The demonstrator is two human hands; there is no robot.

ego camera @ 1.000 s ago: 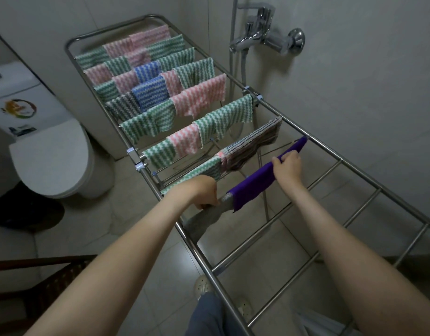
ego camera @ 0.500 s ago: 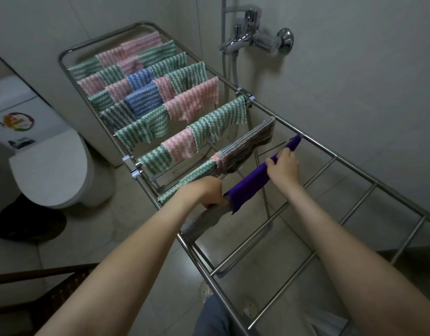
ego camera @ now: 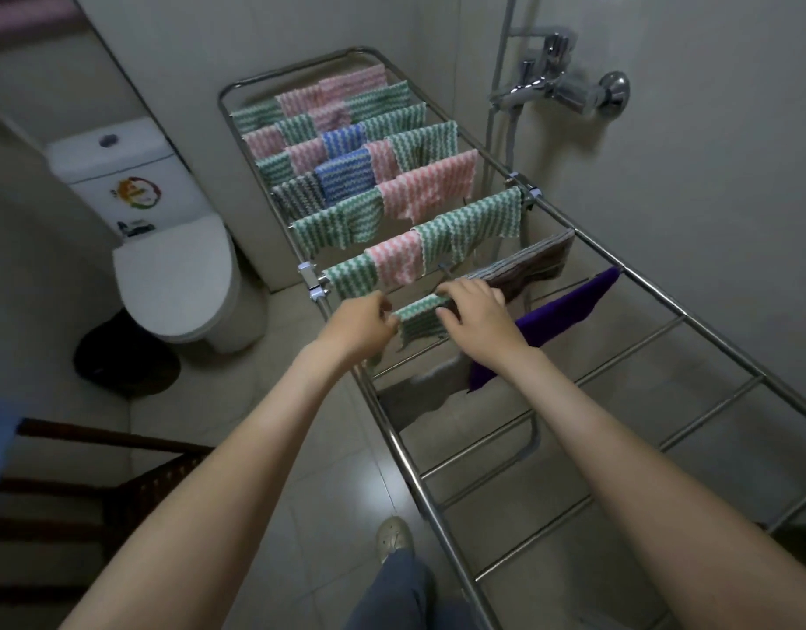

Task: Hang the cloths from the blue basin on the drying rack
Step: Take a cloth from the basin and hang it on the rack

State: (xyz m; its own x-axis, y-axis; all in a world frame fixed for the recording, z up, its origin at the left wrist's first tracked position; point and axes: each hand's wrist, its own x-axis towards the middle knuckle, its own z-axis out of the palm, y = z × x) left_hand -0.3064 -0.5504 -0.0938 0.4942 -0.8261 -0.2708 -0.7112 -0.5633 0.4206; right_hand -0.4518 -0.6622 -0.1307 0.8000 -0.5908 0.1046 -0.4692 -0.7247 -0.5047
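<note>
Steel drying rack (ego camera: 442, 524) holds, nearest, one purple cloth (ego camera: 565, 311) and one grey cloth (ego camera: 415, 397) on one rail. Behind them, two hands grasp one green striped cloth (ego camera: 417, 318). The left hand (ego camera: 360, 327) pinches its left edge and the right hand (ego camera: 476, 313) its right; its long axis runs along the rail.

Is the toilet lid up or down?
Down: the white toilet lid lies flat over the bowl, in front of the cistern.

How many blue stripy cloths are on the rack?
2. The far blue cloth hangs mid-rail near the far end of the drying rack; the near blue cloth hangs just in front. Folds could hide others.
</note>
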